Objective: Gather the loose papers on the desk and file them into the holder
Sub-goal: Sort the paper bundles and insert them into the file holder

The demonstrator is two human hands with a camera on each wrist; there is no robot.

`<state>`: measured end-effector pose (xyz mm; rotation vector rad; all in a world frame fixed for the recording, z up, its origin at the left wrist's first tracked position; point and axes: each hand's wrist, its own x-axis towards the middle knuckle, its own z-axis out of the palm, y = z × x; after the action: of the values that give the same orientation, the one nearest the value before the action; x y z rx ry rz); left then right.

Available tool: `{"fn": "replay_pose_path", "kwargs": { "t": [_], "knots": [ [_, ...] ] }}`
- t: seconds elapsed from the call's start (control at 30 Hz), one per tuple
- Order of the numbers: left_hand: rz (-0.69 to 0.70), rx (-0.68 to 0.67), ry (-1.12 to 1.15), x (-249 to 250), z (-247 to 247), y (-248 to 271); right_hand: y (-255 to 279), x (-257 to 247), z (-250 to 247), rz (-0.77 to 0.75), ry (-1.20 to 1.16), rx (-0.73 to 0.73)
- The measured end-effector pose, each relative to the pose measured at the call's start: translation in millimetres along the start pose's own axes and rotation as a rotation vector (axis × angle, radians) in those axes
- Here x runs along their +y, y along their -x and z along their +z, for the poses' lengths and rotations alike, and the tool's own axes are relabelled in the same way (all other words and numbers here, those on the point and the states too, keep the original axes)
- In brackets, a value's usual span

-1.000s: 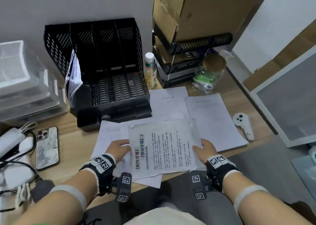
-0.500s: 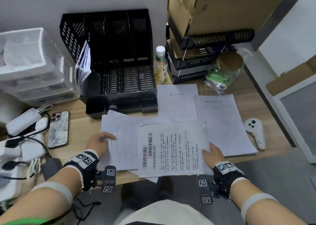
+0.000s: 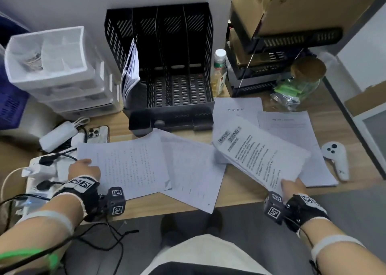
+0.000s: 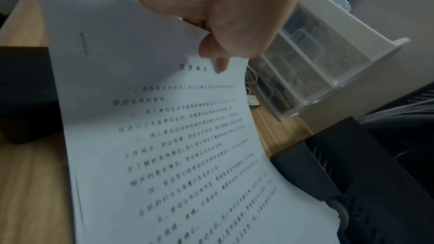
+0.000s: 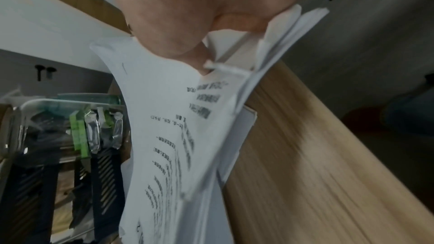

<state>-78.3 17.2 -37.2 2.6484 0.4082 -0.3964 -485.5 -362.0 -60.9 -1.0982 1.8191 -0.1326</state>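
A black mesh file holder (image 3: 167, 51) stands at the back of the desk, with a sheaf of papers (image 3: 130, 72) in its leftmost slot. My left hand (image 3: 83, 168) pinches the corner of a printed stapled document (image 3: 127, 162) (image 4: 164, 136) at the left. My right hand (image 3: 292, 186) grips a thick stack of printed sheets (image 3: 259, 149) (image 5: 183, 136), lifted and tilted over the right side of the desk. A loose sheet (image 3: 194, 170) lies between the two. Further sheets (image 3: 236, 107) (image 3: 292, 128) lie flat beyond the right stack.
A white controller (image 3: 336, 160) lies at the right desk edge. A glass jar (image 3: 298, 84), a small bottle (image 3: 219, 72) and stacked black trays with cardboard boxes (image 3: 292, 9) stand at back right. White drawers (image 3: 56, 70), a phone (image 3: 98, 132) and chargers with cables (image 3: 56, 137) crowd the left.
My right hand has lifted the thick stack and swung it right. My left hand has drawn the stapled document to the left, so the loose sheet between them now shows.
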Motion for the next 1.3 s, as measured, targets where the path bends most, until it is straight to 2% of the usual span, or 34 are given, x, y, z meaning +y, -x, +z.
{"fn": "replay_pose_path", "kwargs": {
  "t": [0.17, 0.27, 0.43, 0.47, 0.57, 0.63, 0.7, 0.77, 0.83, 0.97, 1.0, 1.1, 1.17, 1.23, 1.3],
  "knots": [
    [0.049, -0.044, -0.259, 10.0, -1.0, -2.3, 13.5, 4.4, 6.9, 0.031, -0.057, 0.005],
    [0.111, -0.090, -0.284, 11.0, 1.9, 0.7, 23.8, 7.8, 14.0, 0.036, -0.099, -0.010],
    [0.328, -0.093, -0.390, 9.0, 9.4, 11.9, 39.4, 22.5, 28.9, 0.063, -0.144, -0.057],
    [0.367, -0.128, -0.423, 9.0, 11.8, 11.7, 43.0, 25.5, 33.0, 0.064, -0.156, -0.073],
    [0.374, -0.395, -0.280, 7.3, 21.2, 7.8, 59.8, 26.2, 42.7, 0.034, -0.137, -0.130],
    [0.388, -0.506, -0.232, 5.2, 24.1, 8.7, 71.0, 24.7, 48.9, 0.000, -0.129, -0.181],
    [0.411, -0.557, -0.236, 1.8, 25.1, 9.1, 69.3, 30.5, 55.7, -0.030, -0.127, -0.214],
    [0.442, -0.569, -0.241, -1.2, 25.6, 7.0, 35.8, 53.4, 62.7, -0.065, -0.107, -0.234],
    [0.434, -0.504, -0.158, -4.8, 20.4, 4.5, 30.2, 58.1, 69.1, -0.083, -0.075, -0.290],
    [0.235, -0.213, 0.167, -14.2, -7.6, -2.7, 101.2, 13.4, 80.4, -0.200, 0.067, -0.384],
    [0.182, -0.199, 0.236, -18.1, -13.4, -10.6, 119.3, 2.8, 83.9, -0.210, 0.079, -0.394],
    [0.061, -0.292, 0.453, -33.2, -30.6, -38.0, 135.9, -17.7, 111.3, -0.234, 0.195, -0.463],
    [-0.040, -0.354, 0.642, -40.6, -42.6, -39.5, 125.9, -23.0, 138.4, -0.273, 0.149, -0.433],
    [-0.146, -0.404, 0.774, -45.8, -45.8, -42.8, 124.7, -27.9, 165.2, -0.240, 0.110, -0.471],
    [-0.217, -0.449, 0.801, -47.6, -49.5, -37.9, 145.2, -40.2, 191.9, -0.224, 0.151, -0.524]
  ]
}}
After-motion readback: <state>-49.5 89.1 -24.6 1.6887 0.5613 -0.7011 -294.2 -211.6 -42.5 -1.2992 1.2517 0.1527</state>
